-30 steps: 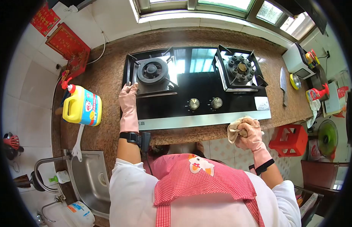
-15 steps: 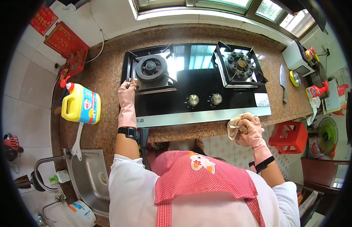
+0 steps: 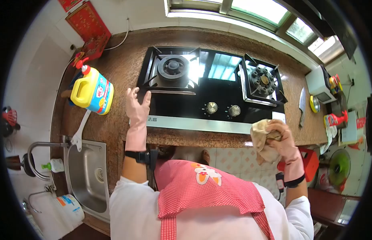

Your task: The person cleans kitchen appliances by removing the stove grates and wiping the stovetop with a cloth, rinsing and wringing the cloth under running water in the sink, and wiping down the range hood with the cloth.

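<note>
One yellow jug (image 3: 93,91), red pump on top, stands upright on the counter (image 3: 122,72), far left. Next, the left hand (image 3: 138,107), pink-gloved: fingers spread, nothing grasped, beside the left edge of the cooktop (image 3: 178,108); contact not determinable. Then the cloth (image 3: 259,136), at the cooktop's front right corner, overlapping the counter's front edge in view; whether it touches either, unclear. Step in hand (judged): one-handed handling of the cloth, left hand free. Next move (judged) calls for a secure hold on the bunch, loose folds clear of the edge. Cloth's long axis: roughly front to back, lower end toward the wearer; crumpled, no distinct tip. Right hand (image 3: 284,141), also gloved: fingers curled, grasping the cloth from its right side. Farther right, a knife (image 3: 302,107) lies on the counter, handle toward the wearer.
</note>
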A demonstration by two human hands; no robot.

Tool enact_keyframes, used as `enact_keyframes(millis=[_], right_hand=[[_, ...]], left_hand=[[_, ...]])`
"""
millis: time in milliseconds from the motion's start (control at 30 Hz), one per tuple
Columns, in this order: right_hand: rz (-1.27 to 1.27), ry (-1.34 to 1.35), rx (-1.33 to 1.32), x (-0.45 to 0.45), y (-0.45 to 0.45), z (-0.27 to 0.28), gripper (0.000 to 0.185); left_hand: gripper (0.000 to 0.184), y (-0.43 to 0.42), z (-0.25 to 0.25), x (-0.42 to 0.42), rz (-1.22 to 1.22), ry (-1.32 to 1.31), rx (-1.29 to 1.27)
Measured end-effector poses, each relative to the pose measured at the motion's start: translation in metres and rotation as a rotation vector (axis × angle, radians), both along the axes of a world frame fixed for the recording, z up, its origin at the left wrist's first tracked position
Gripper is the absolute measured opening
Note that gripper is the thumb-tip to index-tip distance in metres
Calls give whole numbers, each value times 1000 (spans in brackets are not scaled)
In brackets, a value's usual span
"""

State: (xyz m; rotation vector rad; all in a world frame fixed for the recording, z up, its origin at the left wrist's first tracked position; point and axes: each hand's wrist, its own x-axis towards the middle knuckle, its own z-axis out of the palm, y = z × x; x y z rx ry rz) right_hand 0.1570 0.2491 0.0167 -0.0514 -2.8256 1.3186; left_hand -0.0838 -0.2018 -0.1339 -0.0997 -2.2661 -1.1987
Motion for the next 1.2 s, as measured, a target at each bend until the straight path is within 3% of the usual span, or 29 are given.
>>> enact_keyframes(millis=[100,167,300,367,533,567,633,667,767,900,1000,1100,1200], right_hand=[[62,85,-205,-70,-17,80,48],[89,99,68,-126,-22,105,51],[147,203,93,-242,-89,127,42],[210,135,-61,-326,-95,92,41],[401,34,41,-446,-158,3,42],[442,-93,240,-459,-167,-11,47],[675,-223,364,-475,-189,-38,58],[620,-152,691,-480,-189,-45,66],[628,-229,865,-485,-201,-50,67],[636,-122,1014,-503,-196,-78,48],[631,43,1079,-489,-198,-73,21],[567,90,1064,-484,-198,-76,24],[628,54,950,-485,-195,-69,41]], left_hand=[[52,-10,-10,46,118,114,-213],[51,-7,-9,68,167,70,-278],[52,6,-5,84,162,-74,-257],[53,11,-1,87,149,-122,-293],[56,11,0,85,154,-196,-286],[56,11,0,84,152,-201,-285],[53,12,3,84,171,-223,-294],[53,11,5,82,175,-231,-291],[54,11,6,83,164,-258,-290],[54,11,7,81,161,-261,-288],[53,9,6,81,155,-262,-291],[53,9,6,80,150,-264,-287],[53,9,5,80,142,-264,-286]])
